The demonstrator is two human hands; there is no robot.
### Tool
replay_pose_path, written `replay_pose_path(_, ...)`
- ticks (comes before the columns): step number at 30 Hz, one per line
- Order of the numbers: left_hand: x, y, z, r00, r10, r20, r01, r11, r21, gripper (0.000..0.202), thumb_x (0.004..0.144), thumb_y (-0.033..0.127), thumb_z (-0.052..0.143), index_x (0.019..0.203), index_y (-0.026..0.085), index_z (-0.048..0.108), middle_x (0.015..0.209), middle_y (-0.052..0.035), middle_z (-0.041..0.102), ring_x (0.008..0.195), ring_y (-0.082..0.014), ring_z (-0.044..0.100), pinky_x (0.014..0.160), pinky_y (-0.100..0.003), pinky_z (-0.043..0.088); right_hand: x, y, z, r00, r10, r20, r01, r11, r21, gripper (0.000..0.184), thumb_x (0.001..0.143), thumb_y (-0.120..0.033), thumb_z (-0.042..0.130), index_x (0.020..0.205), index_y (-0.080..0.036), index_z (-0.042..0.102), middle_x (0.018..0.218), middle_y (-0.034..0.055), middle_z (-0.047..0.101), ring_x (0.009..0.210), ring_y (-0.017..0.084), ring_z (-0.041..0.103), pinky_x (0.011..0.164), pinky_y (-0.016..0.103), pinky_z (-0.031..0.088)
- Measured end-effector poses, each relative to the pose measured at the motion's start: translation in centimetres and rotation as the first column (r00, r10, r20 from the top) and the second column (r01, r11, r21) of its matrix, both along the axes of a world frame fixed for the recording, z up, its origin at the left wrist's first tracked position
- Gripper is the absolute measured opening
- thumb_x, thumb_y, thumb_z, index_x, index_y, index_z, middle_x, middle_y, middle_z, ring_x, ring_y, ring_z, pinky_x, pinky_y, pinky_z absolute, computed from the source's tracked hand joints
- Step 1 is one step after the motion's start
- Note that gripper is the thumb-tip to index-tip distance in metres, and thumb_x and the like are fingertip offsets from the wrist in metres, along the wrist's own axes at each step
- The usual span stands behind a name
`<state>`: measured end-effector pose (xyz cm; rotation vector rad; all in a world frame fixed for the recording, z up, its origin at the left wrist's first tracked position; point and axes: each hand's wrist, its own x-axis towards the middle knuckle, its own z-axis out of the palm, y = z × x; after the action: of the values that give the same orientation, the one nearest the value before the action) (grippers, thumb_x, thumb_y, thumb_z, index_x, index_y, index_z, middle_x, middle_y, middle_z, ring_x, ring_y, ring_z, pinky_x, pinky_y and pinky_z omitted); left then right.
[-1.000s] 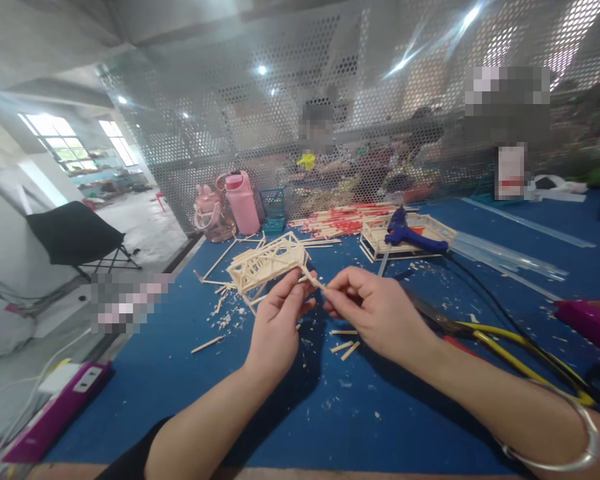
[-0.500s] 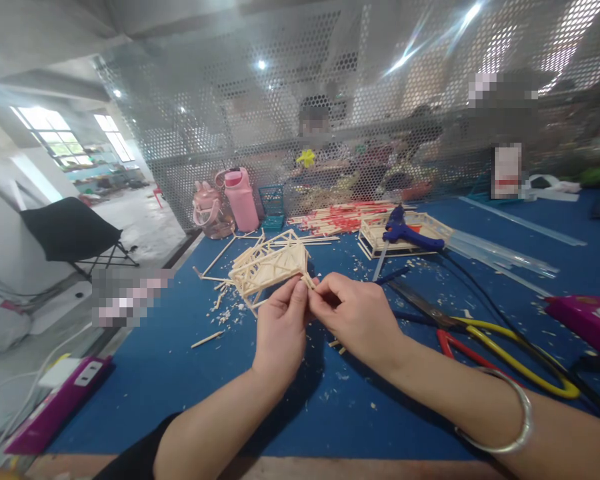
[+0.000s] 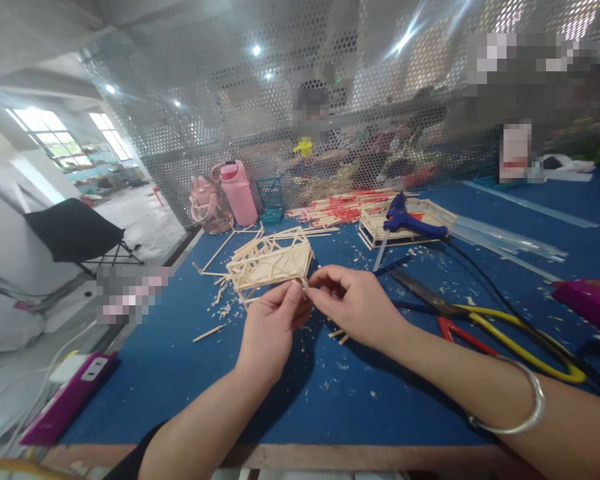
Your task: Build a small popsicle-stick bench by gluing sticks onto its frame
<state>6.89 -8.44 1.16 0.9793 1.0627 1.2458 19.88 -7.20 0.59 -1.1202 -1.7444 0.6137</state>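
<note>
My left hand [image 3: 273, 327] pinches the near edge of a small frame model built of wooden sticks [image 3: 270, 260] and holds it just above the blue table [image 3: 180, 387]. My right hand [image 3: 353, 303] is closed in a pinch at the same near right corner of the model, fingertips touching those of the left hand. What the right fingers hold is too small to make out. A silver bangle [image 3: 523, 407] sits on my right wrist.
A blue glue gun [image 3: 413, 223] lies on a second stick frame [image 3: 420, 220] at the back right. Yellow-and-red handled scissors [image 3: 485, 327] lie to the right, loose sticks [image 3: 343, 333] and wood chips around. Pink bottles [image 3: 237, 193], a mesh screen with people behind, and a purple power strip [image 3: 67, 393] at left.
The thin stick pulled out between my hands a second ago is no longer visible. My right hand has moved in to the model's corner and both hands have risen slightly.
</note>
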Motion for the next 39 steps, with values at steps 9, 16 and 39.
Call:
replay_pose_path(9, -0.9, -0.7, -0.7, 0.934, 0.203, -0.293, -0.160, 0.973, 0.163, 0.025, 0.061, 0.036, 0.075, 0.078, 0.018, 0.075, 0.066, -0.0026, 0.072, 0.062, -0.0164, 0.065, 0.062, -0.027, 0.052, 0.0, 0.5, -0.8, 0.897, 0.255, -0.362, -0.365, 0.888, -0.278, 0.016, 0.074, -0.025, 0.056, 0.076, -0.015, 0.068, 0.062, -0.0004, 0.065, 0.054, 0.009, 0.055, 0.054, 0.022, 0.045)
replay_pose_path(16, -0.1, -2.3, 0.0, 0.930, 0.197, -0.310, -0.145, 0.973, 0.181, 0.021, 0.067, 0.034, 0.071, 0.081, 0.018, 0.075, 0.071, -0.0036, 0.073, 0.068, -0.0185, 0.067, 0.063, -0.027, 0.054, 0.3, 0.4, -0.8, 0.851, 0.277, -0.447, -0.429, 0.856, -0.288, 0.015, 0.071, -0.028, 0.060, 0.072, -0.014, 0.066, 0.055, -0.0030, 0.059, 0.046, 0.006, 0.046, 0.044, 0.018, 0.037)
replay_pose_path(39, 0.1, -5.3, -1.8, 0.679, 0.476, -0.559, -0.269, 0.870, 0.413, 0.027, 0.076, 0.033, 0.063, 0.099, 0.023, 0.071, 0.098, -0.0050, 0.072, 0.094, -0.0251, 0.064, 0.089, -0.036, 0.046, -0.2, -0.1, -1.1, 0.865, 0.381, -0.327, -0.466, 0.851, -0.243, 0.010, 0.072, -0.021, 0.058, 0.067, -0.016, 0.065, 0.063, -0.0031, 0.065, 0.059, 0.008, 0.055, 0.058, 0.021, 0.042)
